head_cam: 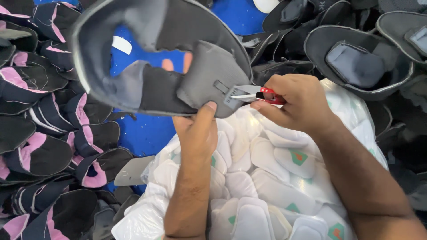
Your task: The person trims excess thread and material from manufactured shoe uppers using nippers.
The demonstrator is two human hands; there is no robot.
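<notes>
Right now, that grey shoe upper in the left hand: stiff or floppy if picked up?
Likely floppy: the upper curls and folds where the left hand pinches its edge. Probably light, since the fingers alone hold it up. The fabric looks matte, so unlikely to be slippery.

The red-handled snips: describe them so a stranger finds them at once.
Start at the clear bag of white pads. Above it, the right hand pinches the snips against the grey shoe upper. They are the only red-and-metal thing among dark fabric pieces.
</notes>
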